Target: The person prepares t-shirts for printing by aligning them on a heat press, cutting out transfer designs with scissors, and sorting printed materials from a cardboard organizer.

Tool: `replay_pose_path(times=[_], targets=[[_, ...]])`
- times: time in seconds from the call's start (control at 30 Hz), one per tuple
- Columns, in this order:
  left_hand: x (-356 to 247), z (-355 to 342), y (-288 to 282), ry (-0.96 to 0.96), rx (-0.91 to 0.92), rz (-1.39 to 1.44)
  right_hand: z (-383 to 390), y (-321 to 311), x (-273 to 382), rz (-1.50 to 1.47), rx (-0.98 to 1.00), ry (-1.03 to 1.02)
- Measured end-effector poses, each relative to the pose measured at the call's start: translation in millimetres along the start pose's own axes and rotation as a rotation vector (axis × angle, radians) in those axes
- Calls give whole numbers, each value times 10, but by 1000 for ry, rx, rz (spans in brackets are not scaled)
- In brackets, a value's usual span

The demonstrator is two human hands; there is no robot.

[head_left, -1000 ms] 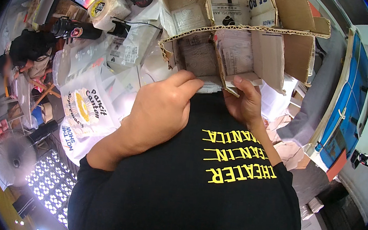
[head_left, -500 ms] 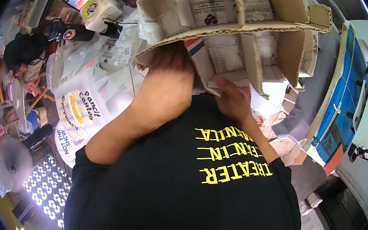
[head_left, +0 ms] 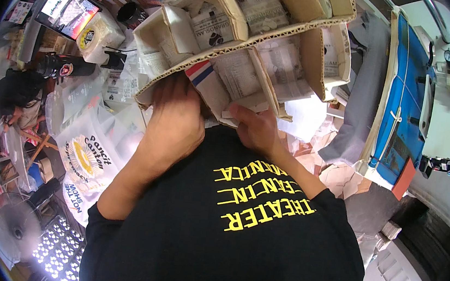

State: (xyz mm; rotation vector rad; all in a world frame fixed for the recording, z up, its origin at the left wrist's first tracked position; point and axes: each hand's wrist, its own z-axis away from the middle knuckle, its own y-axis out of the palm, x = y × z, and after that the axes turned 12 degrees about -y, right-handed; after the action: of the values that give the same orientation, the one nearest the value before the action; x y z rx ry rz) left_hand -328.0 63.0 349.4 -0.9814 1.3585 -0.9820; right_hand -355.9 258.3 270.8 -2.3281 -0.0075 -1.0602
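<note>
A divided cardboard box (head_left: pixel 311 59) is at the far side of the wearer's black shirt (head_left: pixel 212 260), left of centre to right of centre, its long corrugated edge slanting from near left to far right. The picture's rim cuts off its far end, so not all of its compartments show. Printed plastic packets (head_left: pixel 215 27) sit in several of them, partly hidden by the walls; how many are in each is hard to make out.

The left hand (head_left: pixel 178 119) reaches under the corrugated edge into the nearest left compartment. Its fingertips vanish in shadow there, and I cannot tell whether they grip anything. The right hand (head_left: pixel 257 128) holds the box's near edge, the thumb lying over a pale flap beside a divider; its other fingers are mostly hidden under the cardboard.

To the left lie pale plastic bags (head_left: pixel 89 156), one overlapping another, with a black bottle (head_left: pixel 68 68) on its side just beyond them. Farther off stand a dark mug (head_left: pixel 131 14) and a bright screen (head_left: pixel 66 11). At the far left another person (head_left: pixel 20 80) is small and blurred. A fan (head_left: pixel 12 230) is near left, its blades indistinct. A blue panel (head_left: pixel 405 99) leans at the right, bent by the lens.
</note>
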Motion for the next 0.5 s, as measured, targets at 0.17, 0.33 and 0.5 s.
replay_pose_path(times=[0.17,0.33,0.5], targets=[[-13,-13,-11,-84,84,190,73,-17,8,19,39,15],[-17,41,0,-26,4,134,159,14,-38,-13,37,16],[-50,14,-117,-86,66,180,232,133,-124,-157,-34,93]])
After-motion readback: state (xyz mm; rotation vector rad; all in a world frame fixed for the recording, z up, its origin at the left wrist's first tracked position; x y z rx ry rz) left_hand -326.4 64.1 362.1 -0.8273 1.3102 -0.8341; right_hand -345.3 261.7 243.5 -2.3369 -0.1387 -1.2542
